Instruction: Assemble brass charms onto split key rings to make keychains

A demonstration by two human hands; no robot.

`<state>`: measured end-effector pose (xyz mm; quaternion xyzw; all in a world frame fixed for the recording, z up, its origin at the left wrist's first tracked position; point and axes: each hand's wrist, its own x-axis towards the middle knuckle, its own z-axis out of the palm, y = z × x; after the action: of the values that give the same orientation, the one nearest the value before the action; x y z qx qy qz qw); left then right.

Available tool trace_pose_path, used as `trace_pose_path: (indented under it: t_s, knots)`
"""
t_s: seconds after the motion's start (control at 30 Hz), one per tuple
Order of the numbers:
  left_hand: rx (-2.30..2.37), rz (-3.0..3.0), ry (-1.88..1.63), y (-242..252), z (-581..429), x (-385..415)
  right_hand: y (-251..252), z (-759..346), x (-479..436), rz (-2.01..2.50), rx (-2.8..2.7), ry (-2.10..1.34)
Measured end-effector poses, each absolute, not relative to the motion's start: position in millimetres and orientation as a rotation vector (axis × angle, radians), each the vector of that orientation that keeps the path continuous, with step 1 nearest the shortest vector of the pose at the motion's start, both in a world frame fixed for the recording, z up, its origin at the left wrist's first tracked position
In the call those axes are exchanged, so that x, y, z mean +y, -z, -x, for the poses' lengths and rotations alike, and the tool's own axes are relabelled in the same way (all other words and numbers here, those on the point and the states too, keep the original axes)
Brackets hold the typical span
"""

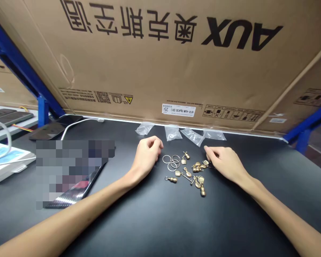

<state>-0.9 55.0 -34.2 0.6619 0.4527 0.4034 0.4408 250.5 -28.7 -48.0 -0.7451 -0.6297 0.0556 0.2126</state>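
My left hand (147, 153) rests on the black table (160, 221) with its fingers curled under, just left of three silver key rings (172, 161). I cannot make out anything inside it. My right hand (224, 162) lies to the right, fingers bent, its fingertips touching the edge of a scatter of several small brass gourd-shaped charms (195, 173). One more charm (172, 179) lies apart at the lower left of the pile.
Several small clear plastic bags (182, 134) lie along the back of the table under a big cardboard box (160, 57). A dark phone-like slab (77, 189) and a blurred patch sit at left, with a white cable (75, 125) and a white device (5, 160).
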Motion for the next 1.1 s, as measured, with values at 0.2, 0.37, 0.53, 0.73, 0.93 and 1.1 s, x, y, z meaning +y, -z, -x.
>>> trace_pose_path:
  t_s: [0.2,0.37,0.53,0.73,0.93,1.1]
  knots:
    - [1.121,-1.699,-0.991,34,1,55,48,-250,-29,2.081,-1.752,-0.154]
    - [1.128,-1.834,-0.977,33,1,51,49,-251,-29,2.09,-1.763,-0.15]
    - [1.122,-2.117,-0.944,23,3,45,48,-250,-29,2.098,-1.771,-0.144]
    - [1.186,-2.792,-0.529,19,9,47,45,-249,-30,2.104,-1.801,-0.132]
    - [1.011,-2.994,-0.234,20,14,56,42,-249,-30,2.104,-1.841,-0.114]
    - [0.938,-3.093,-0.093,18,19,59,40,-248,-31,2.083,-1.881,-0.104]
